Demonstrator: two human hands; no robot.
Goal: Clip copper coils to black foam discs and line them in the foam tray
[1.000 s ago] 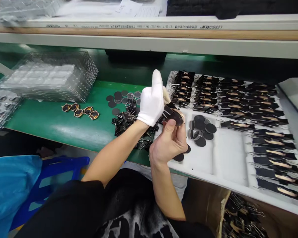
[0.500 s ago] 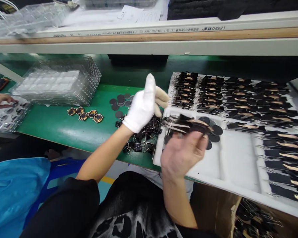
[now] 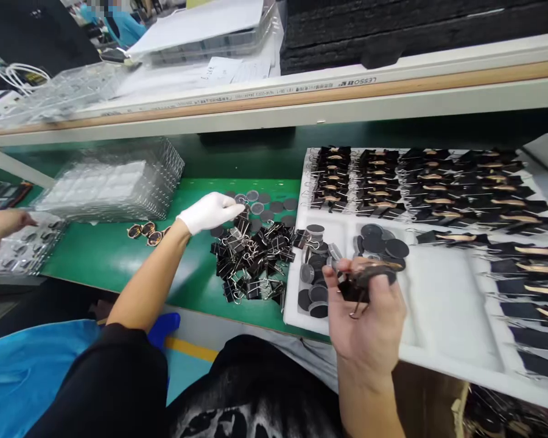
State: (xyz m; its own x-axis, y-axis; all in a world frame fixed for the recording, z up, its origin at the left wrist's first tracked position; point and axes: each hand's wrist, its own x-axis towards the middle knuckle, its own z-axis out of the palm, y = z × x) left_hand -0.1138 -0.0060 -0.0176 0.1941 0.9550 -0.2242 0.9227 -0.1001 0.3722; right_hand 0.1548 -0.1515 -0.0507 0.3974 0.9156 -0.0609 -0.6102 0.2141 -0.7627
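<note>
In a white glove, my left hand [image 3: 214, 212] reaches to the upper edge of a pile of black binder clips [image 3: 256, 258]. Its fingertips are pinched on one binder clip [image 3: 242, 224]. My bare right hand [image 3: 366, 310] is turned palm up over the white tray [image 3: 452, 304]. Between its thumb and fingers is a curved gold-brown piece [image 3: 383, 266] with a dark disc against it. A binder clip [image 3: 358, 298] with wire handles lies in the same palm, partly hidden by the fingers. Dark round discs [image 3: 372, 238] sit in the tray beside this hand.
Rows of clipped pieces [image 3: 433, 182] fill the tray's back and right side. Round gold-rimmed pieces [image 3: 148, 230] lie left on the green table. Stacked clear trays [image 3: 114, 182] stand behind them. Another person's hand [image 3: 4, 224] is at far left. A shelf [image 3: 274, 112] crosses above.
My left hand has moved left and lowered its fingers to the clip pile. My right hand has moved right and turned palm up, still holding the gold-brown piece. The view has shifted slightly.
</note>
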